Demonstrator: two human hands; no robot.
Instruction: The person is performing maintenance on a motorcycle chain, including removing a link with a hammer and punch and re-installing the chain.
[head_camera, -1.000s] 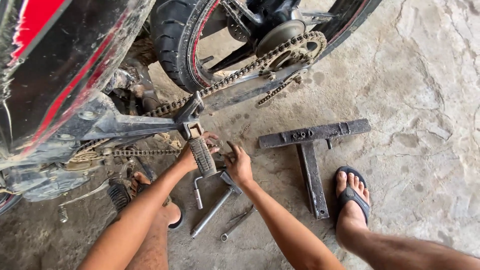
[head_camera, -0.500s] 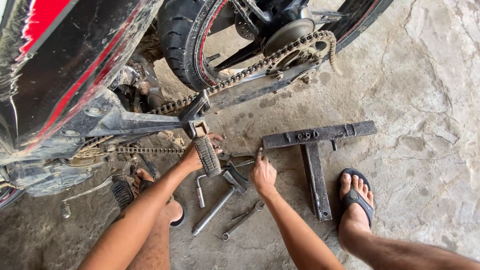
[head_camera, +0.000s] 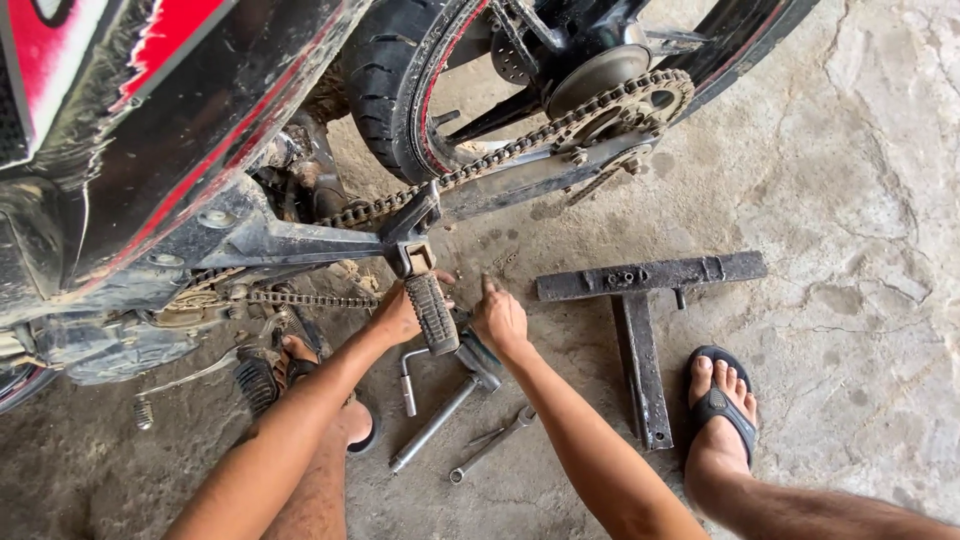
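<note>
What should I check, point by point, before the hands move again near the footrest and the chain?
1. Left hand touches the ribbed footrest: ok.
2. Right hand free of the drive chain: ok, it is low over the floor.
3. What the right hand holds: cannot tell, the fingers hide it.
4. Tools in reach: ok, the L-shaped socket wrench and the spanner lie between the arms.
5. T-shaped steel bar clear of the right foot: not ok, it lies just beside it.
</note>
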